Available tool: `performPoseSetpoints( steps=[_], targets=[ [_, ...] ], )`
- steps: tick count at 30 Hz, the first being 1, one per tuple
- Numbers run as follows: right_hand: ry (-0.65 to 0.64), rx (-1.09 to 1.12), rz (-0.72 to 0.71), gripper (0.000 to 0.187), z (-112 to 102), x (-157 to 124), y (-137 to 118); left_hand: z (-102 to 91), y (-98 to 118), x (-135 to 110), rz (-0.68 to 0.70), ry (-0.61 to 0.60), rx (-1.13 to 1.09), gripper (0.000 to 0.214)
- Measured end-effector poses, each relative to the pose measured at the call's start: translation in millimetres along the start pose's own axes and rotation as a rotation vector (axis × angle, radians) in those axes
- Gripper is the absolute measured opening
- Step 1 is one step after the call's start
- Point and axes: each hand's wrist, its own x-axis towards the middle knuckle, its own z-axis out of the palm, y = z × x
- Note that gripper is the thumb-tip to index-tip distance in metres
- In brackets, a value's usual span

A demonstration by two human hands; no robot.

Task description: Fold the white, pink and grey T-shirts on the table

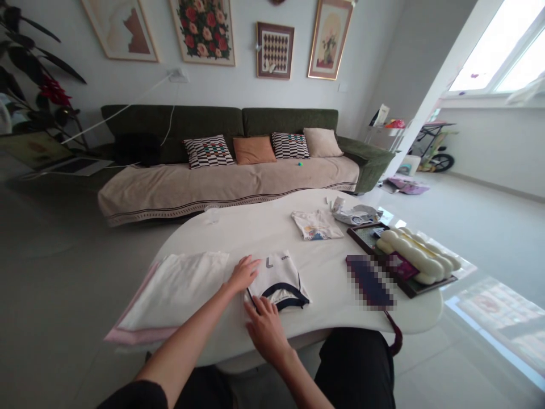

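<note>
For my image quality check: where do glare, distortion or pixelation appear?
Head view: window washed out; floor at right carries bright reflections; leftmost wall picture leans, probably from lens distortion; dark blue item pixelated; left hand and right hand fairly clear.

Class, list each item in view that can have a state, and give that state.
Navy-trimmed white shirt: folded
Left hand: on that shirt
Right hand: likewise
Printed white shirt: folded
White fabric: flat over pink fabric
Laptop: open
Plastic bag: crumpled
Cushions: propped up
Beige throw: draped over sofa
</note>
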Motion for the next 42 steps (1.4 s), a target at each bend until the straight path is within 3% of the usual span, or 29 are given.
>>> performPoseSetpoints(
  steps=[4,7,10,13,17,19,21,24,27,30,32,34,37,39,42],
  targets=[
    [0.005,0.003,0.017,0.033,13,-4,2,13.9,5,-8,-0.088,0.026,0.097,0.04],
    [0.0,0.028,0.002,0.019,-6,-24,24,12.5,5,-37,-0.105,0.04,0.135,0.036],
    [-0.05,0.031,-0.058,0.017,-34,-37,55,7.4,11,-72,-0.076,0.051,0.15,0.034],
    [-0.076,-0.056,-0.036,0.015,-58,-32,91,8.4,34,-108,-0.021,0.038,0.103,0.031],
    [-0.078,-0.221,0.114,0.022,-76,-7,130,18.1,76,-140,0.155,-0.072,-0.096,0.024],
    [-0.027,-0.269,0.22,0.029,-78,2,134,20.7,87,-136,0.204,-0.079,-0.176,0.022],
    [0.067,-0.269,0.298,0.037,-71,5,123,21.1,83,-118,0.165,0.002,-0.207,0.025],
    [0.165,-0.194,0.302,0.047,-41,-6,89,23.7,53,-81,0.008,0.17,-0.162,0.037],
    [0.133,-0.113,0.303,0.053,1,-31,56,33.2,14,-60,-0.111,0.163,-0.067,0.041],
    [0.111,-0.008,0.337,0.057,28,-61,42,41.1,-10,-64,-0.106,0.117,-0.069,0.037],
    [0.098,0.129,0.294,0.055,32,-80,43,39.5,-15,-72,-0.1,0.112,-0.135,0.034],
    [0.141,0.289,0.297,0.04,29,-95,50,33.1,-14,-79,-0.106,0.079,-0.229,0.03],
    [0.318,0.524,0.547,0.023,25,-103,61,22.7,-6,-84,-0.119,0.008,-0.342,0.019],
    [0.422,0.749,0.746,0.032,25,-99,65,19.3,1,-85,-0.162,-0.041,-0.381,0.012],
    [0.535,1.142,0.908,0.053,24,-87,63,18.7,11,-87,-0.292,-0.098,-0.48,0.022]
  ],
)
